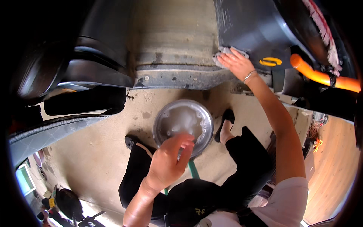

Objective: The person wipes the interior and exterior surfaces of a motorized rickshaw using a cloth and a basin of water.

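My right hand (236,63) holds a damp grey cloth (219,60) flat against the lower edge of a glossy dark panel (251,34). A thin bracelet circles that wrist. My left hand (168,159) hovers over the near side of a round metal basin (206,140), with its fingers loosely bent, the thumb apart from them, and no object visible in it. Cloudy water with suds along the sides lies in the basin, which stands on the floor between my feet.
Ahead is a beige, dirt-spotted floor pan (174,34) with a grey sill (172,78). A yellow emblem (270,61) and an orange tube (321,75) are at right. Dark moulded parts (94,72) and a grey patterned panel (56,132) are at left. A green bar (193,170) shows below the basin.
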### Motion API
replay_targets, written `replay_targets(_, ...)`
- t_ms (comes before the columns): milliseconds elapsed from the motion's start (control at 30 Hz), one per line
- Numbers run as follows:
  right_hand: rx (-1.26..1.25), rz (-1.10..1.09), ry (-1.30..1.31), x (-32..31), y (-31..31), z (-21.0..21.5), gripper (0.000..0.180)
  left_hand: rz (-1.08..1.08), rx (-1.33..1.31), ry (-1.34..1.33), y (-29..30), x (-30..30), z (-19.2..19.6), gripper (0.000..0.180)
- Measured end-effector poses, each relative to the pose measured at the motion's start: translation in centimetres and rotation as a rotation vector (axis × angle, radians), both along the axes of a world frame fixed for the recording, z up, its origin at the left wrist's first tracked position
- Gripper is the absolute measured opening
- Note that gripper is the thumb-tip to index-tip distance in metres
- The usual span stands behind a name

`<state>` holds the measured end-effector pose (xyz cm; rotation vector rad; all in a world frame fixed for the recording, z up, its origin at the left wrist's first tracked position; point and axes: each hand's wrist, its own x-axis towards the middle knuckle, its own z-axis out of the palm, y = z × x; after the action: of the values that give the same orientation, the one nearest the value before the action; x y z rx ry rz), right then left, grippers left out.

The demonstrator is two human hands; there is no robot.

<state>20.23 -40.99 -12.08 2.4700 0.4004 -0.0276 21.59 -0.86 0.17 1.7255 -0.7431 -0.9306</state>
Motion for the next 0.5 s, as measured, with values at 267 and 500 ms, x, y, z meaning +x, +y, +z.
replay_targets(267,-0.212,-0.708,-0.242,14.5,2.0,15.4,0.03,-0.123,0.102,-0.583,2.1,-1.5,2.0,0.027)
replay_targets(500,-0.36,-0.767,-0.073,21.5,-3.2,16.8,0.039,-0.31,0.33,-0.61,3.6,-1.1,1.9,0.036)
